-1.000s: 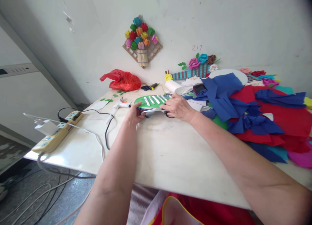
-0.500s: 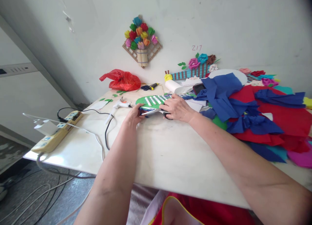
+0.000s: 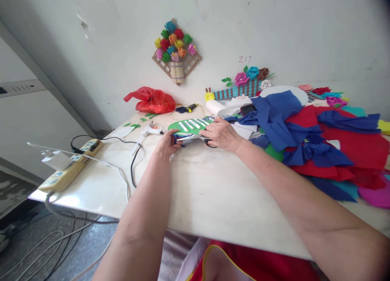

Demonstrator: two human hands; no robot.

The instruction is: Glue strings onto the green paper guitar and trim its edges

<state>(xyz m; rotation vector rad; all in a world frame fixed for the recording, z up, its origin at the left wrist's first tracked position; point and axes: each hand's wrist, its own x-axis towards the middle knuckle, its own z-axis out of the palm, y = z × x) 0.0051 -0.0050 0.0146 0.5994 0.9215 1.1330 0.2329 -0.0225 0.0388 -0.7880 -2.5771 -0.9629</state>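
A flat green piece with rows of white strips (image 3: 188, 126) is held just over the table, with blue material along its edge. My left hand (image 3: 169, 143) pinches its near left end. Scissors (image 3: 195, 138) with dark handles are in my right hand (image 3: 222, 134), whose fingers also rest on the green piece's right part. The blades point left along the near edge, toward my left fingers. Whether the blades touch the blue material I cannot tell.
A white glue gun (image 3: 149, 131) lies left of my hands, its black cord running to a power strip (image 3: 76, 163). Behind are a red plastic bag (image 3: 152, 100) and yellow-black pliers (image 3: 187, 108). Blue cloth-like sheets (image 3: 278, 114) and red sheets (image 3: 341, 139) heap on the right.
The green piece has shifted slightly left and tilted a little. Both hands keep their grip, and the scissors stay at its near edge.
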